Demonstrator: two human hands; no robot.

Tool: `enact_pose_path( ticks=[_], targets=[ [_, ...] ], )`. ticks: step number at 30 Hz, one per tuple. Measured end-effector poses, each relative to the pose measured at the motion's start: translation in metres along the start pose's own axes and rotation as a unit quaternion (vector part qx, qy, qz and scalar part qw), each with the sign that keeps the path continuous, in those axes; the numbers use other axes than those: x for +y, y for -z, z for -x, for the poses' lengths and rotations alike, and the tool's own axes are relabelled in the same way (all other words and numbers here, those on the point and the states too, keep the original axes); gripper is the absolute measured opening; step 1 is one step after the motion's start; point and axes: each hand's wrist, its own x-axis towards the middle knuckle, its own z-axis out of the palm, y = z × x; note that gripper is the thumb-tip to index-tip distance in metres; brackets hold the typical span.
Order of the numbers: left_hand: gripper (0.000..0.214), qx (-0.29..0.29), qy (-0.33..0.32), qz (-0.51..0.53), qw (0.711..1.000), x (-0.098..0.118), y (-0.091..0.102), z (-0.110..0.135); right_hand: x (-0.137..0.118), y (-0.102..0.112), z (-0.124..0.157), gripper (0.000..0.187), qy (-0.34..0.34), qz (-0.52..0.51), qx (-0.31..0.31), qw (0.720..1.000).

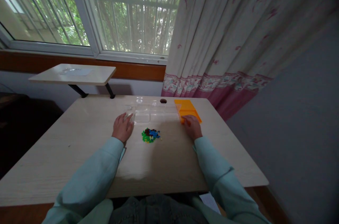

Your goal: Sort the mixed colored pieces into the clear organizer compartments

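Note:
My left hand (123, 127) rests on the table with its fingers stretched out and apart, the tips at the left end of a clear plastic tray (143, 117) with compartments. My right hand (192, 126) is closed at the near edge of an orange plastic tray (188, 105), its fingers bent around the near left corner. The orange tray stands at the right end of the clear one. Between my hands, closer to me, lies a small pile of beads or tiny bricks (150, 135) in green, blue, dark brown and a little yellow; their exact kind is too small to make out.
The pale wooden table (87, 160) has a dark round cable hole (163, 101) near its back edge. A raised side shelf (76, 72) on black legs stands at the back left. Behind are a barred window (132, 12) and a patterned curtain (212, 40).

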Motion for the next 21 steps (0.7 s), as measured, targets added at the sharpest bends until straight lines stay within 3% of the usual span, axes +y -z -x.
enact_pose_path(
  ticks=[6, 13, 21],
  targets=[
    [0.043, -0.021, -0.022, 0.018, 0.999, -0.005, -0.007, 0.006, -0.005, 0.001, 0.001, 0.035, 0.011, 0.01, -0.06, 0.998],
    [0.043, -0.036, -0.044, 0.009, 0.998, -0.006, -0.009, 0.006, -0.011, 0.005, 0.001, 0.054, -0.014, 0.021, -0.059, 0.998],
    [0.043, -0.049, -0.053, 0.007, 0.997, -0.005, -0.006, 0.005, -0.012, 0.004, 0.0, 0.048, 0.006, 0.019, -0.067, 0.998]
  ],
)
